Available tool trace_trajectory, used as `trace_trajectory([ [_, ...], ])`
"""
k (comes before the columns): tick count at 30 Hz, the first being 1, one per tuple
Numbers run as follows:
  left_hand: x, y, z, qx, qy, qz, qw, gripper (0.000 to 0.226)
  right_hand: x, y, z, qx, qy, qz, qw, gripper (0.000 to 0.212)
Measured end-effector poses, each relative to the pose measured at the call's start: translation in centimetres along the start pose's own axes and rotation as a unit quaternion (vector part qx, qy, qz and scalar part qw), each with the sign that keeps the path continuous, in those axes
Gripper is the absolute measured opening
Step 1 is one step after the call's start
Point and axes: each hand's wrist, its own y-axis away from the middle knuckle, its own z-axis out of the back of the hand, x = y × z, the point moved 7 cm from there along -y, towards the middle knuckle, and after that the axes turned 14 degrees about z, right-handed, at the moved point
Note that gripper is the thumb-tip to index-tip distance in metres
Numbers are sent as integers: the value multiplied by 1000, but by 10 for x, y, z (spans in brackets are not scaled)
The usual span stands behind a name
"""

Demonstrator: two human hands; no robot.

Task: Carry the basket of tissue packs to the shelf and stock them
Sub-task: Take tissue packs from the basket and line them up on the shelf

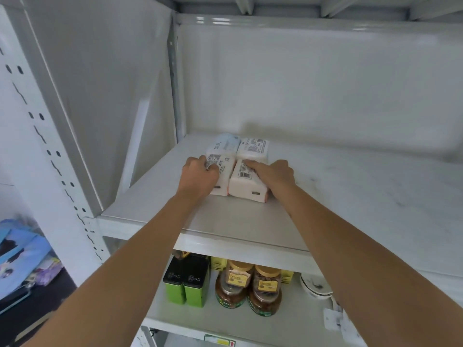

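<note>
Several white tissue packs lie in a tight block on the white shelf (250, 221), two at the back and two in front. My left hand (199, 175) grips the front left pack (224, 171) with fingers curled over its top left edge. My right hand (271, 172) holds the front right pack (246, 180), fingers over its top and right side. The back left pack (223, 144) has a pale blue wrapper; the back right pack (253, 146) is white with printed text. The basket is out of view.
The shelf stretches bare to the right and toward the back wall (313, 83). A perforated upright (50, 151) stands at the left. Below sit green tins (186, 281), brown jars (250, 286) and a white bowl (315, 289). Blue items (20, 251) lie at lower left.
</note>
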Motion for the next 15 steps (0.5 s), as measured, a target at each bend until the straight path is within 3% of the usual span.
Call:
trace_trajectory([
  [9, -1, -37, -18, 12, -11, 8, 1000, 20, -4, -27, -5, 7, -6, -26, 1000, 89],
  [15, 1, -50, -22, -11, -33, -5, 999, 30, -11, -42, -13, 4, -80, -61, 995, 97],
])
